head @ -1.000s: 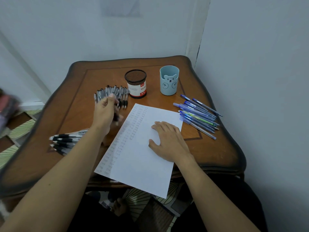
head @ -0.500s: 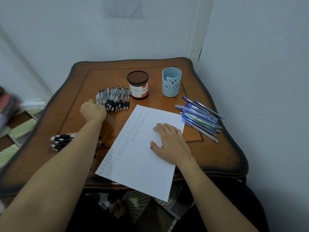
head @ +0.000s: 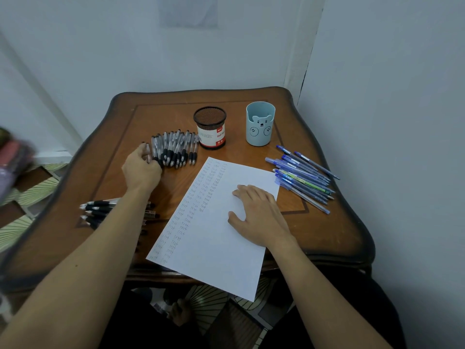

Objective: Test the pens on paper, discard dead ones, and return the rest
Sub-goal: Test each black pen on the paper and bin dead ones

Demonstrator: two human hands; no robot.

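A white paper sheet (head: 214, 250) with columns of small test marks lies on the wooden table (head: 329, 235). My right hand (head: 259, 215) rests flat on it, fingers straight. A row of black pens (head: 176, 149) lies at the back left. My left hand (head: 142, 168) is at the left end of that row, its thumb and curled fingers pinching the outermost black pen (head: 148, 154). A second pile of black pens (head: 98, 210) lies near the left edge, partly hidden under my left forearm. Several blue pens (head: 302, 177) lie to the right of the paper.
A black mesh pen holder (head: 210, 127) with a red and white label and a light blue bear cup (head: 260, 124) stand at the back of the table. Walls close in behind and on the right. A blurred pink object (head: 12, 162) sits off the left edge.
My left hand drew back left from over the pen row into a fist, then returned to the row's left end. My right hand stayed on the paper.
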